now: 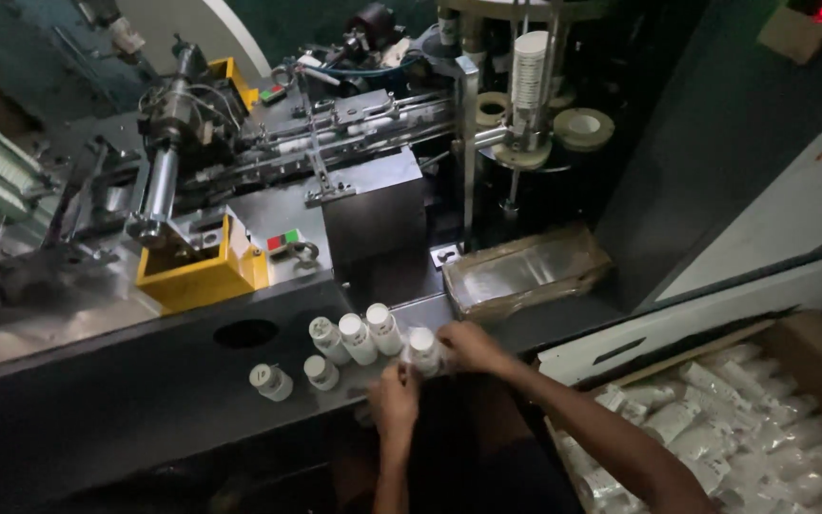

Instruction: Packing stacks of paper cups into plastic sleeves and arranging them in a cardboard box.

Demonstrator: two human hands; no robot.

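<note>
On the machine ledge (145, 381), both hands (430, 371) grip one white bottle (421, 348).

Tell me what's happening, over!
Left hand and right hand both grip one white bottle. Five more bottles close beside. Nothing blocking.

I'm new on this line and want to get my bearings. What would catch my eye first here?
First, the white bottles standing in a cluster on the dark machine ledge, with the left hand and right hand together on one bottle at the cluster's right end. Next, the yellow guard on the machine at left, and the cardboard box of wrapped white bottles at lower right.
</note>
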